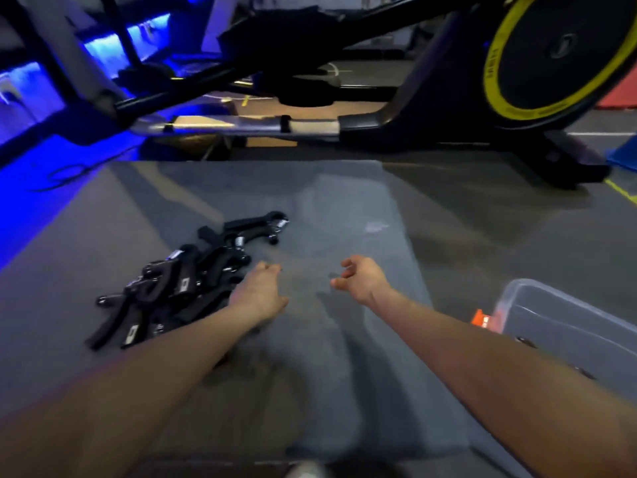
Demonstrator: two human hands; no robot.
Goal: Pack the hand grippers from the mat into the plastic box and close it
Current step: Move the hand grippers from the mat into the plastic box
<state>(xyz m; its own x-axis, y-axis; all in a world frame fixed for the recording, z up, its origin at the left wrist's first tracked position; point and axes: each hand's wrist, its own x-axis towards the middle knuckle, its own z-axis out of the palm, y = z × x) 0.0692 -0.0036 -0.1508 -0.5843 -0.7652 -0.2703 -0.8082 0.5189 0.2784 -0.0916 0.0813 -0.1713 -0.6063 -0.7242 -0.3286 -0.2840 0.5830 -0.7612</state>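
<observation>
From the head camera, a pile of black hand grippers (179, 281) is seen on the grey mat (344, 215), left of centre. The left hand (262, 291) is held at the pile's right edge — empty, fingers loosely curled. The right hand (360, 279) hovers unclenched and empty over bare mat. The clear plastic box (565, 319) — lidless — sits at lower right.

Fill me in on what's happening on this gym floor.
A person is reaching both bare arms out over a grey floor mat. The left hand is at the edge of a pile of black spring hand grippers; the right hand hovers empty, fingers loosely curled. A clear plastic box sits open on the right, a few dark items seemingly inside. Most grippers remain unpacked.
</observation>
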